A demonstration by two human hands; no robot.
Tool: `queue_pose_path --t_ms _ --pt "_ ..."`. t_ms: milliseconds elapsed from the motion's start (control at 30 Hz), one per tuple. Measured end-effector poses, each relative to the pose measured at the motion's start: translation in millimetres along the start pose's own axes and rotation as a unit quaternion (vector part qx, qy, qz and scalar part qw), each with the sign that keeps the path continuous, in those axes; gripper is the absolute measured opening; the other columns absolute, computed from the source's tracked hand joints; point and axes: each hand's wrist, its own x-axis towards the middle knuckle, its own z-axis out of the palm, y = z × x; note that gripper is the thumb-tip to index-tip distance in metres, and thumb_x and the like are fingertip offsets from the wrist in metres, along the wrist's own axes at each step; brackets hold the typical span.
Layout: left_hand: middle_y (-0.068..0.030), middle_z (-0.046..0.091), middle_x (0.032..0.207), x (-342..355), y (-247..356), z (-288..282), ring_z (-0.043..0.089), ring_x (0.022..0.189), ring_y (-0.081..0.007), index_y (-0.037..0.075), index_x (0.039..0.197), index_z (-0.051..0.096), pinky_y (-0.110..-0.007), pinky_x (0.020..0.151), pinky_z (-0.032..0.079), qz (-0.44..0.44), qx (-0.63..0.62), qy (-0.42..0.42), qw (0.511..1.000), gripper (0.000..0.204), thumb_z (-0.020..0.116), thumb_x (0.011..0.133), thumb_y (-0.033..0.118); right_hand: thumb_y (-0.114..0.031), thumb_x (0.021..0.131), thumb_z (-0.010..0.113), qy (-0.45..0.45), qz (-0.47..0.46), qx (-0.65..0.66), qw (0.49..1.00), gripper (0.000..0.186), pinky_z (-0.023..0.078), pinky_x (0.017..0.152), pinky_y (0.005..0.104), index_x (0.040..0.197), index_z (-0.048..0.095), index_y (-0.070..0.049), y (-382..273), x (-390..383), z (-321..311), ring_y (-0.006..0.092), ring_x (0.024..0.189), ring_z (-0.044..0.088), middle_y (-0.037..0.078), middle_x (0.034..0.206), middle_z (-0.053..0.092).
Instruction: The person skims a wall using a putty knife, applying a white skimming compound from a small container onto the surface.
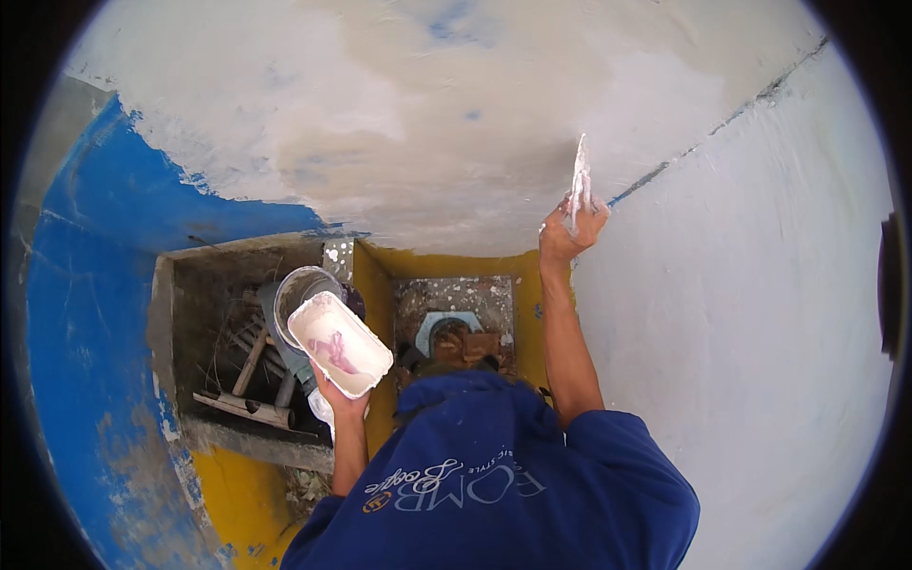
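In front of me the wall [456, 104] is patchy grey-white plaster with a few blue flecks showing through. To my left a broad stretch of blue paint [85, 285] covers the wall, scuffed toward its lower edge. The right wall [760, 313] is pale and meets the front one at a dark corner seam [722, 123]. Below, a concrete trough [190, 275] holds pipes [242, 408], sticks and a grey bucket [302, 285]. Yellow paint [375, 275] edges the trough's right side, just beside a speckled floor patch [456, 290]. My blue shirt [503, 484] fills the bottom edge.
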Motion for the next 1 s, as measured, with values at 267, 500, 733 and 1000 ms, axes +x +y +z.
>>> queue_pose_path --t_ms 267,500,733,1000 --pt "-0.0062 0.044 0.138 4.9 -3.1 1.0 0.04 0.128 -0.0253 0.014 0.139 0.039 -0.051 0.108 0.03 -0.022 0.007 0.002 1.0 0.056 0.044 0.095 0.047 0.003 0.065 0.057 -0.183 -0.045 0.008 0.982 0.043 0.046 0.082 0.042 0.106 0.068 0.0 -23.5 -39.7 20.3 0.0327 0.099 0.053 0.012 0.099 0.068" --pt "-0.0062 0.043 0.138 -0.3 0.6 16.9 0.04 0.128 -0.0255 0.016 0.139 0.038 -0.051 0.107 0.032 0.029 0.036 0.039 0.998 0.054 0.044 0.095 0.046 0.01 0.068 0.057 -0.012 -0.011 0.039 0.999 0.033 0.045 0.079 0.038 0.099 0.066 0.005 -22.2 11.5 -9.7 0.0355 0.093 0.054 0.014 0.079 0.063" --pt "-0.007 0.043 0.139 0.8 -0.5 18.3 0.042 0.127 -0.0295 0.016 0.141 0.036 -0.055 0.107 0.031 0.004 0.029 0.011 1.0 0.057 0.044 0.094 0.048 0.003 0.059 0.055 -0.077 -0.138 -0.016 0.987 0.045 0.046 0.083 0.0404 0.101 0.069 -0.002 -10.1 12.8 14.1 0.0346 0.101 0.053 0.009 0.102 0.068" --pt "-0.0067 0.038 0.141 0.2 0.0 14.7 0.036 0.131 -0.0248 0.017 0.141 0.035 -0.051 0.109 0.028 -0.014 -0.004 -0.023 1.0 0.054 0.044 0.095 0.043 0.009 0.061 0.051 -0.086 -0.126 0.069 0.986 0.046 0.046 0.083 0.0424 0.103 0.068 0.001 -19.4 29.6 -10.0 0.0359 0.095 0.055 0.011 0.095 0.068"
